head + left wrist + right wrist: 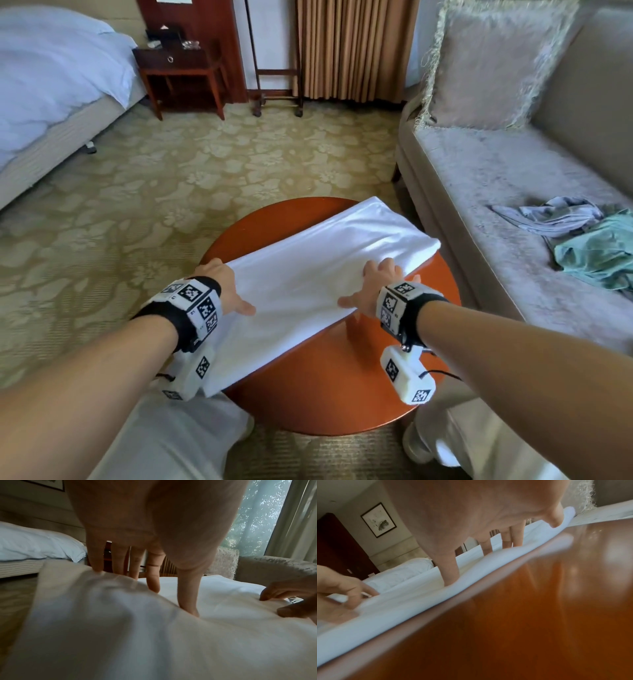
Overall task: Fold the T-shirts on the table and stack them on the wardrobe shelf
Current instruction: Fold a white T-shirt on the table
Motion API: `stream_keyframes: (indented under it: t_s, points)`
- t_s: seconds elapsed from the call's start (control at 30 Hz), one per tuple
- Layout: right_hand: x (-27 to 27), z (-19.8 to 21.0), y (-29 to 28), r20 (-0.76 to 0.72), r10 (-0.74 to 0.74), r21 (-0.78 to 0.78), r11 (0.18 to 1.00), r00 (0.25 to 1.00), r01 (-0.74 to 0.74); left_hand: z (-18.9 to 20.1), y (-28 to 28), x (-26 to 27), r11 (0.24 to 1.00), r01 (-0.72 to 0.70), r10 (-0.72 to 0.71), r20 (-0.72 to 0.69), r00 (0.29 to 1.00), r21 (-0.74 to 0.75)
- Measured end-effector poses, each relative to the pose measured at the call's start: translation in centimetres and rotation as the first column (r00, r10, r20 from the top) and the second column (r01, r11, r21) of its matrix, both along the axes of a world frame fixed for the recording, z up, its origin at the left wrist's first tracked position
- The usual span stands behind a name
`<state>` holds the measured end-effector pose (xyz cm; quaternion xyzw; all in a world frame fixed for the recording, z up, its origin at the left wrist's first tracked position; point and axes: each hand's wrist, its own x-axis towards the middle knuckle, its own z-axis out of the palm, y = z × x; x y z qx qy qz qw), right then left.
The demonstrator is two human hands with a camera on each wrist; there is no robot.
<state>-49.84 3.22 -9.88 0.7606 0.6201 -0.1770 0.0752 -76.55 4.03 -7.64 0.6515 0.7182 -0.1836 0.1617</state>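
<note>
A white T-shirt (pixel 322 270), folded into a long smooth band, lies slantwise across the round reddish-brown counter (pixel 329 383), its near end hanging over the counter's near-left edge. The left hand (pixel 224 286) and right hand (pixel 375 286) press flat on it, fingers spread; neither grip is closed around the cloth.

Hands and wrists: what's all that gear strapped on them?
Both forearms are bare, no sleeves. Each wrist wears a black strap with white blocks printed in black-and-white square codes. A white camera box hangs under the left hand and right hand, each trailing a thin black cable.
</note>
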Motion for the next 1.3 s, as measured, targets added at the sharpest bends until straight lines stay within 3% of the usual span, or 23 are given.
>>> stream_keyframes:
  t_s: [0.1,0.2,0.33,0.53,0.67,0.8,0.97,1.13,1.27,1.3]
  points:
    - [0.5,0.4,1.6,0.067,0.034,-0.023,0.999,0.997,-0.033,0.3,-0.7,-0.5,0.999,-0.028,0.029,0.028,0.999,-0.014]
    - [0.7,1.5,2.7,0.181,-0.025,0.031,0.999,0.983,0.02,0.6,-1.6,0.0,0.998,-0.04,0.042,0.048,0.998,-0.058]
    - [-1.1,3.3,2.3,0.093,-0.104,0.1,0.991,0.99,0.094,0.4,-2.4,0.3,0.992,-0.105,0.112,0.105,0.988,-0.07]
    - [-4.0,3.7,-1.8,-0.114,-0.026,-0.133,0.991,0.993,0.011,0.7,-4.3,0.1,0.984,-0.173,0.176,0.142,0.974,-0.033]
    - [-4.4,2.0,-5.3,-0.046,0.091,-0.168,0.981,0.995,-0.097,0.6,-6.3,0.8,0.975,-0.221,0.221,0.176,0.959,-0.016]
    - [-2.3,1.8,-7.0,0.013,0.12,-0.138,0.984,0.993,-0.117,0.1,-8.6,2.0,0.965,-0.26,0.26,0.222,0.94,-0.031]
    - [0.7,2.9,-8.3,0.138,0.015,-0.105,0.995,0.99,0.0,-0.6,-11.3,5.3,0.971,-0.229,0.237,0.248,0.939,-0.062]
    - [2.5,2.3,-10.7,0.061,-0.259,-0.145,0.953,0.964,0.265,-1.2,-13.0,7.7,0.962,-0.241,0.271,0.366,0.89,-0.127]
    - [3.4,2.2,-13.0,-0.126,-0.287,-0.207,0.944,0.95,0.258,-1.4,-14.5,8.1,0.954,-0.282,0.299,0.418,0.858,-0.102]
    - [3.4,2.2,-13.7,-0.097,-0.214,-0.216,0.958,0.972,0.19,-1.5,-14.8,8.1,0.952,-0.292,0.301,0.415,0.858,-0.086]
